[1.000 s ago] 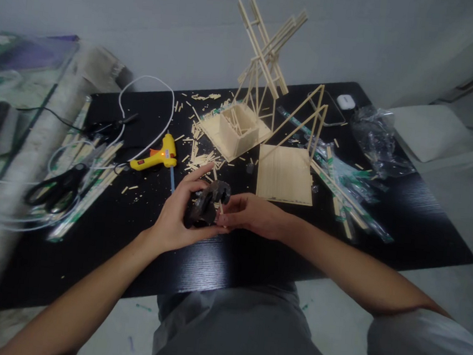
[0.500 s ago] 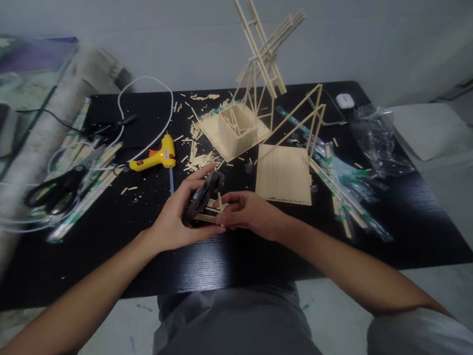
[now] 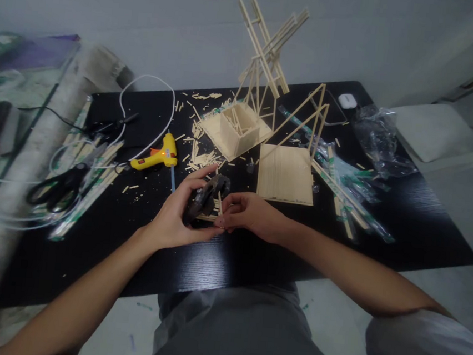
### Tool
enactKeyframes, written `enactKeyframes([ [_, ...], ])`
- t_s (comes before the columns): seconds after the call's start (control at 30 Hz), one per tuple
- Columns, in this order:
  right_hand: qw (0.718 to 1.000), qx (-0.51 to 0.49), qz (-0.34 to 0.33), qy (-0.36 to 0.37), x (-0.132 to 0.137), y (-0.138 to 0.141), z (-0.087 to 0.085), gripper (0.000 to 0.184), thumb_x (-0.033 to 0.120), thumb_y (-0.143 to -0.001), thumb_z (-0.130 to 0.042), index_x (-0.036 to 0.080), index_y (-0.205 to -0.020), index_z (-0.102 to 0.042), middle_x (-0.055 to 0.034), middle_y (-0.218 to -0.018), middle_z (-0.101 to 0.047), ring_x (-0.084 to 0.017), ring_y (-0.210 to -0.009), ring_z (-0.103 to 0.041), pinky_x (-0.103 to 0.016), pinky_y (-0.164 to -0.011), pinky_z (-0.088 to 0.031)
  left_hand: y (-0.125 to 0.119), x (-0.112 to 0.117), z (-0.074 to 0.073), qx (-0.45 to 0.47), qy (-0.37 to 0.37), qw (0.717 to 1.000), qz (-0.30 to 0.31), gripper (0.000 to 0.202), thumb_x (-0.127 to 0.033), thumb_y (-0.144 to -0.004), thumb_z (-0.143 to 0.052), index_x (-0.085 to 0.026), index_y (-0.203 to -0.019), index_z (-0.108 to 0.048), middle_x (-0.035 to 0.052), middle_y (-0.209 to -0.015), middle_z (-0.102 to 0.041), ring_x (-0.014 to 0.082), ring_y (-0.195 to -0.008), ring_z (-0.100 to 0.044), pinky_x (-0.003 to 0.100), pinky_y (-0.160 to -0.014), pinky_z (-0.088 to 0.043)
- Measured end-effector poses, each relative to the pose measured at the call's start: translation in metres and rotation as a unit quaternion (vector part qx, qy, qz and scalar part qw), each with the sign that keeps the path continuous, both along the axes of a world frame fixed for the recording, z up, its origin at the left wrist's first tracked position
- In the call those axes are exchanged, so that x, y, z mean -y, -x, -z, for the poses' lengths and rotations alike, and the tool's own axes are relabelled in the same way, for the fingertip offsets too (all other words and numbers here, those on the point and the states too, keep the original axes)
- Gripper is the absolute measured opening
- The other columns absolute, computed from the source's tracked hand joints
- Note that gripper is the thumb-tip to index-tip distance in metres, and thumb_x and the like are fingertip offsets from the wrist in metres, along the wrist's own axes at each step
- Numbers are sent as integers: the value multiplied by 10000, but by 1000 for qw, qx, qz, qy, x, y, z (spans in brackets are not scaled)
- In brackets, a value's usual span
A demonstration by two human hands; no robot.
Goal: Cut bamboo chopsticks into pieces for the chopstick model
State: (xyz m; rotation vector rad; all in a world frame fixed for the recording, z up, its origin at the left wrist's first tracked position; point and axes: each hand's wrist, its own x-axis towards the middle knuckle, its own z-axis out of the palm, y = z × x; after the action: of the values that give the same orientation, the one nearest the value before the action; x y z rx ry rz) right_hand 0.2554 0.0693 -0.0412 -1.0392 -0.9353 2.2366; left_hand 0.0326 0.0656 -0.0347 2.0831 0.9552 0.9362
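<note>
My left hand (image 3: 173,216) is wrapped round a dark grey, rounded object (image 3: 206,198) that looks like a hand tool; its exact kind is not clear. A thin wooden stick (image 3: 219,204) is pinched in the fingertips of my right hand (image 3: 247,215). Its upper end meets the dark object, though I cannot tell whether it sits inside. Both hands are close together above the near half of the black table. Several more wooden sticks (image 3: 205,217) show beneath them, partly hidden by my fingers.
Behind my hands stands a wooden stick model (image 3: 240,136) with crossed blades. A square wooden panel (image 3: 286,174) lies to the right, near wrapped sticks (image 3: 354,197). On the left are a yellow glue gun (image 3: 157,156), black scissors (image 3: 57,188) and a white cable (image 3: 172,101).
The dark object has turned in my left hand, and its upper end has shifted right. My right hand stays pinched on the stick in nearly the same place. The view has shifted slightly.
</note>
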Motion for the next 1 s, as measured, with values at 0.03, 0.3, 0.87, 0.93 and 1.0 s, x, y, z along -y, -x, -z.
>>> enactKeyframes([
  [0.03,1000,-4,3,3,0,0,0,451,298,-555,-1022,174,-784,-654,21,-676,-734,-104,-626,-663,-228,-640,-523,0,0,0,2,-4,1000,-3,861,-384,-702,-936,-297,-1409,-452,173,-1421,-599,356,-1272,-662,561,-1027,-573],
  [0.3,999,-24,0,36,-3,-3,-4,418,265,-554,-1022,168,-811,-706,-22,-820,-791,-130,-749,-720,-216,-643,-543,-1,0,1,30,4,999,-35,800,-412,-707,-937,-276,-1343,-471,207,-1498,-555,374,-1335,-616,522,-966,-605],
  [0.87,998,-38,39,44,-3,-2,-6,442,273,-570,-1032,146,-813,-686,-42,-788,-791,-158,-756,-781,-294,-804,-646,-21,5,-6,162,194,948,-194,378,-429,-718,-905,-202,-879,-651,-2,-770,-729,177,-680,-689,345,-669,-606],
  [0.93,998,-30,43,32,-2,-1,-7,461,290,-563,-1035,145,-816,-678,-39,-780,-791,-156,-740,-780,-294,-793,-651,-21,5,-8,161,212,945,-190,393,-403,-665,-937,-202,-851,-655,-8,-744,-727,178,-656,-681,341,-648,-599],
  [1.0,998,-16,56,6,-1,0,-7,477,312,-563,-1034,152,-812,-660,-32,-755,-788,-160,-734,-782,-289,-769,-654,-21,4,-10,152,222,945,-184,382,-377,-651,-943,-200,-839,-661,-5,-739,-734,181,-657,-684,342,-657,-597],
])
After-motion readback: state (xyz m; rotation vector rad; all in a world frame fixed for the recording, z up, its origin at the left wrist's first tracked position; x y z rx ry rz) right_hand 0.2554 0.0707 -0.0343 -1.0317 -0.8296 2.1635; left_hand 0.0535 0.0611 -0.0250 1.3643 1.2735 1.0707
